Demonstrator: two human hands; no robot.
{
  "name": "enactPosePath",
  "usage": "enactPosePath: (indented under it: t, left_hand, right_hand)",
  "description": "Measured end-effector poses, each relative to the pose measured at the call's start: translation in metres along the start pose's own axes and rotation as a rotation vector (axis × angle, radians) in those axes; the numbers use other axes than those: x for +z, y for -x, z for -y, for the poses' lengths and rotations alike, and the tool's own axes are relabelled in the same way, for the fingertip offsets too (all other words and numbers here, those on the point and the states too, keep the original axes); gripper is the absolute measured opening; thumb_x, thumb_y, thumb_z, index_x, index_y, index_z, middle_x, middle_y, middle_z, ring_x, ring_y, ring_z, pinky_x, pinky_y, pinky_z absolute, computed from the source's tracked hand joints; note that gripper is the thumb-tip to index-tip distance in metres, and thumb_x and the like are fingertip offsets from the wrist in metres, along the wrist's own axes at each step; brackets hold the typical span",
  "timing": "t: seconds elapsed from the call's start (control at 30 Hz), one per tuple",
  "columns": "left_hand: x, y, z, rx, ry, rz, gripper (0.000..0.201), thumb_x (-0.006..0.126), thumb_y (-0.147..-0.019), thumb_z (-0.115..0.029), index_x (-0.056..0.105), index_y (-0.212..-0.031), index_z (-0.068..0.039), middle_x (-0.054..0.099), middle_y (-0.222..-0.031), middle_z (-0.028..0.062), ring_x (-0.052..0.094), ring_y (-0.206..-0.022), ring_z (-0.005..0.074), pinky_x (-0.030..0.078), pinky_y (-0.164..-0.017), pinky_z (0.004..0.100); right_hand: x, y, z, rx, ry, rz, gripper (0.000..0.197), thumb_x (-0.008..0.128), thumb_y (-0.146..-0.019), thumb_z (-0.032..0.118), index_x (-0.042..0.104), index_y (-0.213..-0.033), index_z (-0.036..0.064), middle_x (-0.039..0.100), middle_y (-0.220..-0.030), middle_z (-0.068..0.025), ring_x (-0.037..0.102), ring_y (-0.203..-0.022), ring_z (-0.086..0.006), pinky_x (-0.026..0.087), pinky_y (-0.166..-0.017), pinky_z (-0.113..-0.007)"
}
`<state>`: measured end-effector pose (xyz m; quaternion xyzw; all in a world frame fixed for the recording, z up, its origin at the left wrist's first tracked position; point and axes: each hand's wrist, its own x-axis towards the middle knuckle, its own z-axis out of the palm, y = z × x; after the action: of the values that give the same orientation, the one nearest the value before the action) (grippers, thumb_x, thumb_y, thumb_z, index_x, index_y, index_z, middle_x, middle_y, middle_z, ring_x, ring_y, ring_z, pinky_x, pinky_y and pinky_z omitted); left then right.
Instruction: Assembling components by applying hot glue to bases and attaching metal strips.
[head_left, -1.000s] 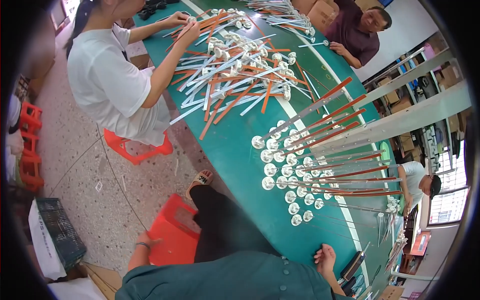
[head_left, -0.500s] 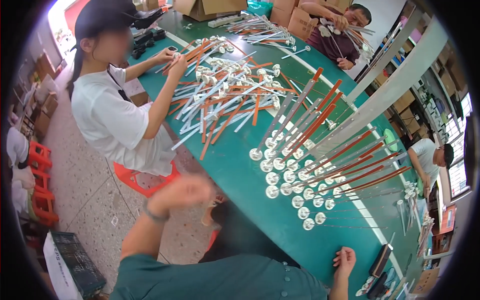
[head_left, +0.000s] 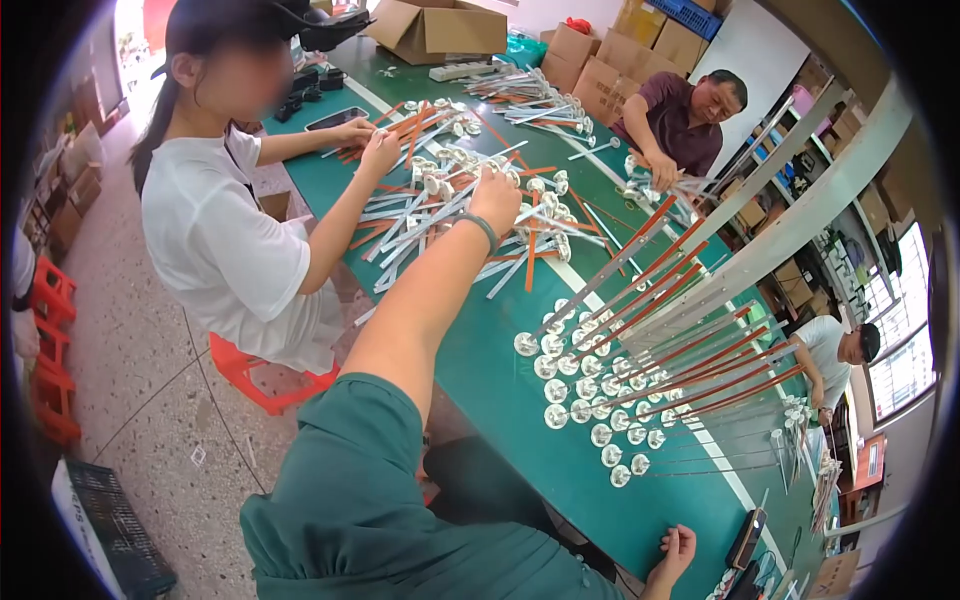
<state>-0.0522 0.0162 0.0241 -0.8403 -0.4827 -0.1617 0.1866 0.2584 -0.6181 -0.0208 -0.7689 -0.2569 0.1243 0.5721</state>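
Note:
My left arm stretches across the table, and my left hand (head_left: 495, 203) is in the pile of long strips with white round ends (head_left: 440, 180). Its fingers are bent in among the white ends; what they close on is hidden. Silver and orange-brown strips lie crisscross in this pile. My right hand (head_left: 675, 548) rests at the table's near edge, fingers loosely curled together with nothing in them. Between my arms, several strips stand tilted in rows, their white round bases (head_left: 580, 410) down on the green table (head_left: 480, 350).
A person in a white shirt (head_left: 220, 200) sits at my left, hands at the pile's edge. Across the table, a person in a dark red shirt (head_left: 680, 120) handles more strips. A grey metal post (head_left: 790, 220) rises at the right. Open cardboard box (head_left: 440, 35) at the back.
My left hand has moved from beside the table up and forward into the pile. My right hand stays at the edge. The person across has lowered their bundle of strips toward the table.

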Motion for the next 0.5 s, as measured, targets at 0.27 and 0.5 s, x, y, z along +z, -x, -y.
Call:
enactPosePath:
  t: [0.27, 0.5]
  left_hand:
    - [-0.108, 0.023, 0.012, -0.023, -0.114, 0.236, 0.015, 0.059, -0.083, -0.019, 0.072, -0.088, -0.015, 0.070, -0.089, 0.0029, 0.068, -0.088, 0.0200, 0.046, -0.075, 0.0378]
    - [-0.165, 0.136, 0.080, -0.169, 0.172, 0.151, 0.023, 0.056, -0.076, -0.013, 0.066, -0.089, 0.002, 0.068, -0.088, 0.0185, 0.066, -0.087, 0.0326, 0.050, -0.077, 0.0437]
  right_hand:
    - [-0.003, 0.004, 0.003, -0.024, 0.024, 0.037, 0.019, 0.056, -0.092, 0.016, 0.060, -0.104, 0.0012, 0.061, -0.087, -0.0054, 0.053, -0.070, -0.0098, 0.040, -0.060, -0.022]
    - [0.001, -0.005, -0.004, -0.078, -0.131, 0.085, 0.004, 0.063, -0.086, 0.005, 0.060, -0.088, 0.0034, 0.057, -0.084, -0.0015, 0.052, -0.074, -0.0088, 0.042, -0.067, -0.022]
